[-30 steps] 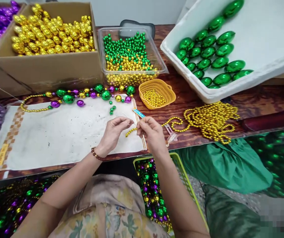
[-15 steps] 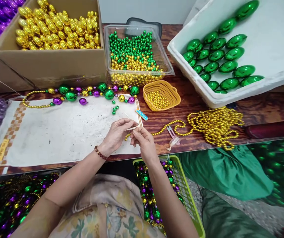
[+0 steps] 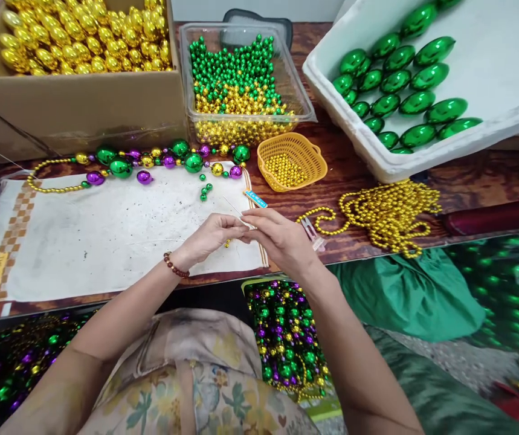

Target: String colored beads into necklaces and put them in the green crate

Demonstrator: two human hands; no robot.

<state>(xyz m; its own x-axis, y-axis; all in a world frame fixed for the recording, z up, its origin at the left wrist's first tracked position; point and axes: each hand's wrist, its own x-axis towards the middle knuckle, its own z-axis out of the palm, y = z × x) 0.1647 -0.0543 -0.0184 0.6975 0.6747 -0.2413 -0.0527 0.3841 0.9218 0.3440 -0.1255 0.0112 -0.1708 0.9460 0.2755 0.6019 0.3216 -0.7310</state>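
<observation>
My left hand [image 3: 211, 235], with a brown bead bracelet at the wrist, is closed in a pinch over the towel's right end. A thin needle [image 3: 232, 206] slants up and left from its fingertips. My right hand [image 3: 281, 238] meets these fingertips, its fingers pressed together; what it grips is hidden. Small gold beads [image 3: 227, 243] show just below the hands. A few loose green beads [image 3: 205, 192] lie beyond them on the white towel [image 3: 105, 241]. Along the towel's far edge runs a necklace of green, purple and gold beads [image 3: 121, 168].
Behind stand a cardboard box [image 3: 78, 109] of gold beads, a clear plastic bin [image 3: 259, 116], an orange basket [image 3: 319, 166] and a white foam box [image 3: 490, 54] with green beads. Gold bead strings [image 3: 386, 211], a pink clip [image 3: 312, 232] and a blue label [image 3: 255, 198] lie on the table.
My right hand has turned over, with its back now facing up and its fingers reaching across the left fingertips. My left hand stays pinched. The view has shifted slightly.
</observation>
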